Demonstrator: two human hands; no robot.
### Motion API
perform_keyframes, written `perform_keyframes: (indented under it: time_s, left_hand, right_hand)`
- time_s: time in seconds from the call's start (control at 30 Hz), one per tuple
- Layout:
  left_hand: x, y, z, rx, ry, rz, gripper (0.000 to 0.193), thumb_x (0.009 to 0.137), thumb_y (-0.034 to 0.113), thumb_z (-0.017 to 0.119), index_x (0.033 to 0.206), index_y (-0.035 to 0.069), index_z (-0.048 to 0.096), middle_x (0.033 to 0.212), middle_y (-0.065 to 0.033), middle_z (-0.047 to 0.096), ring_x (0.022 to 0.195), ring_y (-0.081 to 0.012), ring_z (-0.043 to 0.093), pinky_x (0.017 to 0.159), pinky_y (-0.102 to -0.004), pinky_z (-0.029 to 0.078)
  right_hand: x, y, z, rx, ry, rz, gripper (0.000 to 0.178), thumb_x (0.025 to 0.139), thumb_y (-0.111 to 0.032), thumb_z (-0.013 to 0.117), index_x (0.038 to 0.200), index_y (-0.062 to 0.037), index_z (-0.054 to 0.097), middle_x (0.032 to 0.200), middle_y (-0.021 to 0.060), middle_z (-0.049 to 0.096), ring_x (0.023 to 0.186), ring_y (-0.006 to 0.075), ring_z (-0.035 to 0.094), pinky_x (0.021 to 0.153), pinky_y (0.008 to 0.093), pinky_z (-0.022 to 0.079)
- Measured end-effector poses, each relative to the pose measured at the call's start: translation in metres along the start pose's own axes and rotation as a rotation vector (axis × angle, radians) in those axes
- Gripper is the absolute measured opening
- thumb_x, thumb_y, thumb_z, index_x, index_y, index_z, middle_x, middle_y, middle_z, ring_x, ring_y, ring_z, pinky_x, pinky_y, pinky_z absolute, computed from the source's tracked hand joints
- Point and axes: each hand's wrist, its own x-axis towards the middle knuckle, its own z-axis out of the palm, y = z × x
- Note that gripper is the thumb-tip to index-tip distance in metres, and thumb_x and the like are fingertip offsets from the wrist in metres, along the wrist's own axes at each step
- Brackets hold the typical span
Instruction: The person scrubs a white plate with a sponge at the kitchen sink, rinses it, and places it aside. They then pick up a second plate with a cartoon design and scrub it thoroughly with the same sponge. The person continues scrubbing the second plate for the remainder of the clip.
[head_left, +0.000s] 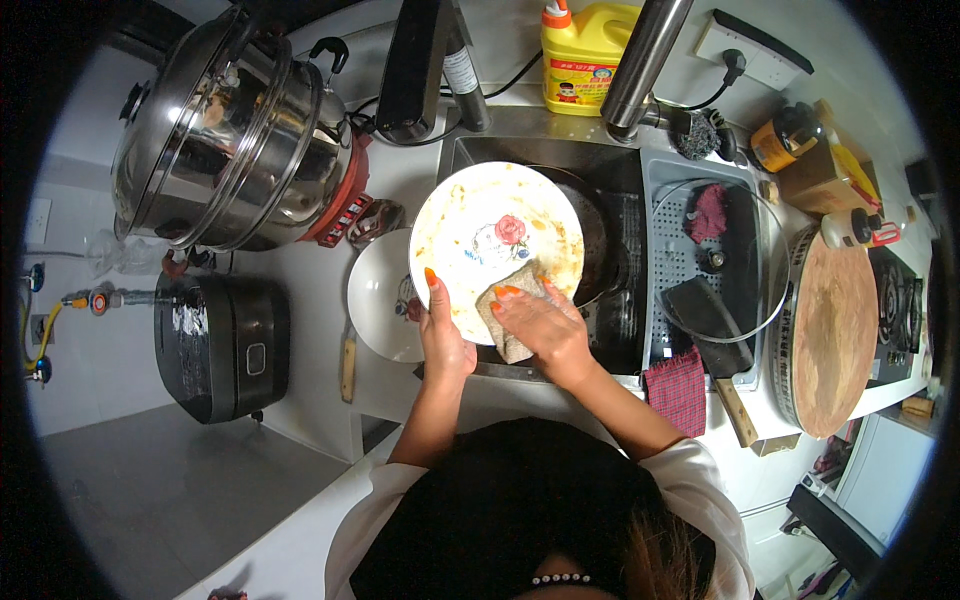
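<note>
A white plate (470,215) with a red flower print and brownish smears is tilted up over the dark sink (630,240). My left hand (443,335) grips its lower left rim, thumb on the face and the other fingers behind it. Against the plate's lower right, my right hand (545,325) presses a tan scrubbing cloth (512,345) under its fingers. Behind the plate, partly hidden, a dark round pan (598,235) sits in the sink. A second white plate (378,305) lies on the counter just left of my left hand.
Right of the sink, a grey drain basket (665,175) holds a glass lid (770,300), a cleaver (715,325) and a red cloth. A round wooden chopping board (835,330) stands farther right. Left are a steel steamer (230,140) and a black rice cooker (225,345); behind, a yellow jug (585,55) and faucet (640,75).
</note>
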Motion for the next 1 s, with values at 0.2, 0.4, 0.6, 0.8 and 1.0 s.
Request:
perform_keyframes:
  time_s: [0.2, 0.4, 0.6, 0.8, 1.0]
  left_hand:
    - [-0.004, 0.013, -0.002, 0.054, -0.034, -0.033, 0.060, 0.096, 0.041, 0.045, 0.136, -0.003, 0.033, 0.133, -0.0134, 0.048, 0.117, -0.0220, 0.052, 0.095, -0.0340, 0.044]
    - [-0.006, 0.014, -0.004, 0.059, -0.024, -0.079, 0.059, 0.096, 0.039, 0.044, 0.136, -0.002, 0.032, 0.132, -0.0141, 0.048, 0.116, -0.0225, 0.054, 0.093, -0.0333, 0.047]
    - [-0.004, 0.011, -0.013, 0.070, -0.011, -0.073, 0.060, 0.096, 0.040, 0.045, 0.136, -0.002, 0.032, 0.132, -0.0148, 0.049, 0.115, -0.0226, 0.054, 0.092, -0.0337, 0.048]
    - [-0.008, 0.010, -0.003, 0.052, 0.067, -0.009, 0.060, 0.095, 0.041, 0.047, 0.135, -0.002, 0.033, 0.131, -0.0148, 0.049, 0.115, -0.0231, 0.054, 0.092, -0.0346, 0.048]
    - [-0.009, 0.007, 0.001, 0.044, 0.130, -0.017, 0.062, 0.094, 0.042, 0.049, 0.135, -0.002, 0.034, 0.131, -0.0146, 0.049, 0.115, -0.0234, 0.054, 0.093, -0.0347, 0.047]
  right_hand:
    - [-0.006, 0.032, -0.006, -0.082, -0.013, -0.097, 0.031, 0.071, -0.007, 0.061, 0.099, -0.0137, 0.070, 0.099, 0.0003, 0.068, 0.100, 0.0157, 0.063, 0.097, 0.0389, 0.043]
    - [-0.003, 0.055, -0.012, -0.127, -0.063, -0.128, 0.033, 0.074, -0.009, 0.058, 0.104, -0.0167, 0.069, 0.105, -0.0010, 0.067, 0.103, 0.0153, 0.061, 0.098, 0.0394, 0.043]
    - [0.007, 0.066, -0.016, -0.183, -0.102, -0.121, 0.034, 0.076, -0.010, 0.057, 0.107, -0.0176, 0.068, 0.110, -0.0001, 0.065, 0.107, 0.0154, 0.060, 0.100, 0.0406, 0.040]
    - [0.011, 0.055, -0.013, -0.125, -0.089, -0.020, 0.035, 0.077, -0.007, 0.056, 0.109, -0.0135, 0.066, 0.116, 0.0033, 0.064, 0.112, 0.0205, 0.057, 0.102, 0.0429, 0.037]
    - [0.002, 0.029, -0.008, 0.022, -0.089, 0.087, 0.039, 0.069, 0.001, 0.058, 0.106, -0.0097, 0.067, 0.109, 0.0062, 0.066, 0.110, 0.0218, 0.059, 0.102, 0.0446, 0.036]
